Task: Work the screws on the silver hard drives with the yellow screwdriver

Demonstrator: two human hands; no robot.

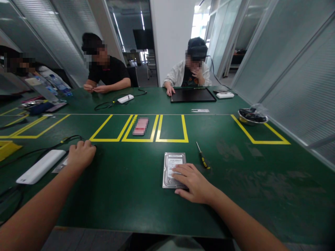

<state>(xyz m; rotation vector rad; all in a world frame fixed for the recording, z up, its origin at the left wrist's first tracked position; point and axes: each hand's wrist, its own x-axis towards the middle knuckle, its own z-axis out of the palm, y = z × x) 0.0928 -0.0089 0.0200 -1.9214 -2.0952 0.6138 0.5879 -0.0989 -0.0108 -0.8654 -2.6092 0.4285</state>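
Observation:
A silver hard drive (pixel 168 167) with a white label lies flat on the green table (pixel 125 195). Across its right side rests my right hand (pixel 192 183), fingers stretched out over the label and the thumb by the lower edge. Just beyond that hand is a screwdriver (pixel 202 157) with a black and yellow handle, its tip pointing away from me. My left hand (pixel 81 155) is at the left with its fingers curled down near a black cable (pixel 70 138). Whatever is under those fingertips is hidden. Close to that wrist lies a white power bank (pixel 42 166).
Yellow tape (pixel 172 141) marks boxes across the table, one holding a pinkish blurred item (pixel 140 126). A bowl (pixel 252 116) of dark parts stands far right. Opposite, one person (pixel 107 71) sits with hands together; another person (pixel 188 73) touches a black panel (pixel 193 94). A yellow bin (pixel 7 150) is left.

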